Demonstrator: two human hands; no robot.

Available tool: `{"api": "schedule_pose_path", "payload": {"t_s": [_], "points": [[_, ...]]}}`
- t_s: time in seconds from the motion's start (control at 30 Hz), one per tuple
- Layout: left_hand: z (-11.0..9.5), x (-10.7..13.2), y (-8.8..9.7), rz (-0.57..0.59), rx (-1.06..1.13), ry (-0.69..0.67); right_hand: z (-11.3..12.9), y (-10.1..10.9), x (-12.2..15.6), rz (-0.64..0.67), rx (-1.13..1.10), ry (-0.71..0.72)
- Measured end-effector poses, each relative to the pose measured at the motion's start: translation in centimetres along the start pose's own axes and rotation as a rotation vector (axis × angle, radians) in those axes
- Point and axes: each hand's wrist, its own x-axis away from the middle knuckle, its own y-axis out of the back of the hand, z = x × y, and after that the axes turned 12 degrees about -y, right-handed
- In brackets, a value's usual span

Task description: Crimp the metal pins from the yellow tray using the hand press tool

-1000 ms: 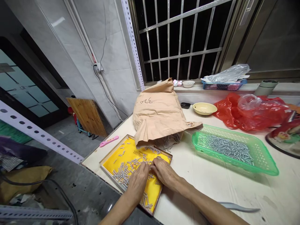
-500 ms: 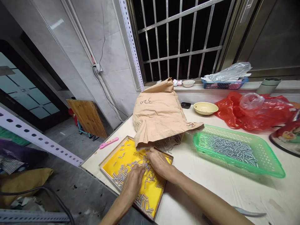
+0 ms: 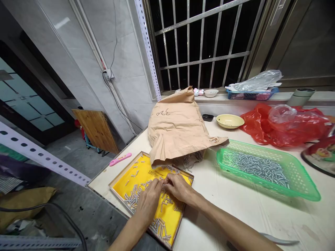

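Note:
A shallow tray (image 3: 122, 202) lined with yellow lies at the table's near left corner, with many small ribbed metal pieces (image 3: 159, 227) scattered over it; they look like short rods or screws. Over its middle, my left hand (image 3: 149, 198) has its fingers drawn together. My right hand (image 3: 178, 187) meets it there, fingertips pinched and close against the left ones. Whatever lies between the fingertips is too small to make out. Just beyond my hands, an open brown paper bag (image 3: 178, 129) lies on its side, its mouth over the tray's far edge, with more metal pieces inside.
At the right stands a green plastic basket (image 3: 309, 179) with many metal pieces in it. A pink cutter (image 3: 120, 159) lies left of the tray. Behind are a yellow dish (image 3: 230, 121) and a red plastic bag (image 3: 261, 129). A curved metal tool (image 3: 278, 240) lies near the front edge.
My right hand has drawn back from near the bag's mouth towards my left hand. The fingertips of both hands now come together over the tray.

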Motion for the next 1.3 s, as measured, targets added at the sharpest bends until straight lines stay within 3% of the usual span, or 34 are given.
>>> {"api": "schedule_pose_path", "payload": {"t_s": [0.2,0.37,0.47,0.67,0.87,1.0,1.1,1.23,1.3], "points": [[-0.5,1.2,-1.4,-0.022,-0.109,0.057,0.9,-0.7,0.8,-0.047,-0.195,-0.108],[0.1,0.6,-1.5,-0.150,0.152,0.117,1.2,-0.3,0.9,-0.082,-0.216,-0.019],[0.4,0.4,-1.0,-0.177,0.260,0.153,0.5,0.1,1.0,-0.037,-0.122,-0.023],[0.5,1.5,-0.1,0.010,0.278,0.152,0.9,0.5,-0.1,-0.025,0.260,-0.081],[1.2,1.0,0.3,-0.088,0.133,0.258,3.0,-0.8,-2.6,0.050,0.433,-0.078],[1.9,0.5,0.6,-0.099,0.066,0.277,3.1,-0.7,-2.2,0.041,0.430,-0.086],[2.3,0.7,0.7,-0.130,0.119,0.277,2.5,-0.2,-0.9,0.049,0.336,-0.038],[1.9,1.8,0.5,-0.195,0.324,0.125,1.5,-0.7,0.8,0.072,-0.059,0.092],[1.0,2.6,0.1,-0.194,0.360,0.068,1.2,-1.2,1.4,0.111,-0.246,0.070]]}}
